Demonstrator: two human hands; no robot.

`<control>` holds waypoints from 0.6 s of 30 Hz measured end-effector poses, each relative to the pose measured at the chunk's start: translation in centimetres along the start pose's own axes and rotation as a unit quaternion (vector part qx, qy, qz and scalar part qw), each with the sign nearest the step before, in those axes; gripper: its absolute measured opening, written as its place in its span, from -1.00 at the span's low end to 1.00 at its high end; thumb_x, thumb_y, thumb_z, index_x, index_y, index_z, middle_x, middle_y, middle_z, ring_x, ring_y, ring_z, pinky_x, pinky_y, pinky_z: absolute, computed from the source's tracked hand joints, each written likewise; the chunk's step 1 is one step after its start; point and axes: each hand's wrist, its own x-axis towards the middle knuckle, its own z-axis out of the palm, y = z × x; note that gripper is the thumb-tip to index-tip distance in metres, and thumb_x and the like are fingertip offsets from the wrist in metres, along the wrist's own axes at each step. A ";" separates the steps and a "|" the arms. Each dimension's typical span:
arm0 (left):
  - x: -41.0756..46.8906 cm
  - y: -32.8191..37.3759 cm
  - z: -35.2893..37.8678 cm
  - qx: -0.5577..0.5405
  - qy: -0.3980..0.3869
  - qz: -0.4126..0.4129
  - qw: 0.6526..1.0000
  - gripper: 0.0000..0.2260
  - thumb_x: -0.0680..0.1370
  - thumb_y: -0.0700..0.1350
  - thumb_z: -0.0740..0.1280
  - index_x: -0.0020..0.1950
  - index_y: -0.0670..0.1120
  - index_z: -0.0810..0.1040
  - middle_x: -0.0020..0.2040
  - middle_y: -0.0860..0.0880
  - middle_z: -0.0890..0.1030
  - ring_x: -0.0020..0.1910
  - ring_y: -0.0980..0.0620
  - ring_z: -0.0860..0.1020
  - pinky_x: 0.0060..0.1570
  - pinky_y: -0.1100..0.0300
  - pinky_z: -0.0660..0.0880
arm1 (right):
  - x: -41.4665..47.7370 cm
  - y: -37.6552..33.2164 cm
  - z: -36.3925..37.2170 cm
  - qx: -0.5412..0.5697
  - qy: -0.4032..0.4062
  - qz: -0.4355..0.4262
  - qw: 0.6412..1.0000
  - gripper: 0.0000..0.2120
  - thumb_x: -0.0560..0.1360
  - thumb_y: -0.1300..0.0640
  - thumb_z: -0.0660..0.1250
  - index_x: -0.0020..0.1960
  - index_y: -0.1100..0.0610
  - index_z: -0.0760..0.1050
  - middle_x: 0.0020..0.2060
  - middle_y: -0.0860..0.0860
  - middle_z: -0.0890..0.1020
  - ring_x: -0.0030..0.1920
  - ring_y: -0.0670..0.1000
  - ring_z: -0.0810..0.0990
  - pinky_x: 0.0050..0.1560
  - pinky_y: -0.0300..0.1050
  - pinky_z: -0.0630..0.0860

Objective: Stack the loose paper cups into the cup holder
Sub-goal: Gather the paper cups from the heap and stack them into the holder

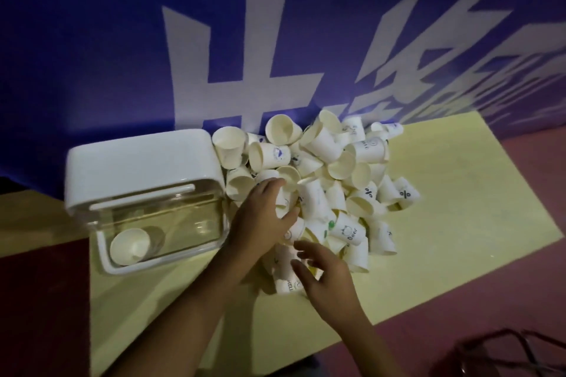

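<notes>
Left hand point(263, 220): fingers point(271, 185) nearly straight and close together, thumb held apart; palm down, the fingertips resting on cups at the heap's near-left side.
Right hand point(327, 281): fingers point(306, 246) spread and slightly bent, blurred; they hover over or touch the cups at the heap's near edge, and which of the two cannot be told.
Loose paper cups point(337, 168): white, some printed, heaped with no shared direction; most lie on their sides, mouths pointing every way.
Cup holder point(141, 159): clear-walled box with a white cap, just left of the heap; its long axis runs from far to near.
Stored cup point(128, 246): lies on its side at the holder's near end, mouth toward the camera.
Yellow mat point(444, 208): under the heap and holder.
Blue banner point(92, 55): behind, bearing large white characters.
</notes>
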 end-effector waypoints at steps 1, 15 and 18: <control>1.3 1.1 0.8 0.016 0.004 0.005 1.000 -0.46 0.54 0.11 0.44 0.48 0.00 0.42 0.44 0.01 0.48 0.40 -0.03 0.46 0.25 0.09 0.52 | 0.1 0.7 -1.3 0.016 0.006 0.009 1.000 -0.71 0.56 0.09 0.46 0.26 -0.11 0.60 0.06 -0.23 0.68 0.12 -0.21 0.63 0.15 -0.18 0.57; 15.1 9.9 6.7 -0.121 0.135 -0.264 0.947 -0.38 0.54 0.23 0.43 0.47 -0.08 0.39 0.36 -0.08 0.55 0.12 -0.05 0.53 -0.05 0.13 0.41 | 4.2 8.5 -14.0 0.066 0.011 0.029 0.997 -0.79 0.56 0.13 0.46 0.17 -0.06 0.64 0.05 -0.18 0.70 0.02 -0.13 0.67 0.03 -0.19 0.60; 15.7 10.8 6.9 -0.146 0.163 -0.284 0.934 -0.42 0.57 0.14 0.44 0.48 -0.13 0.41 0.37 -0.13 0.56 0.22 -0.11 0.57 -0.02 0.18 0.39 | 6.4 9.1 -15.6 0.063 0.006 0.027 0.998 -0.78 0.55 0.14 0.47 0.16 -0.08 0.62 0.02 -0.17 0.69 -0.03 -0.15 0.66 -0.03 -0.23 0.58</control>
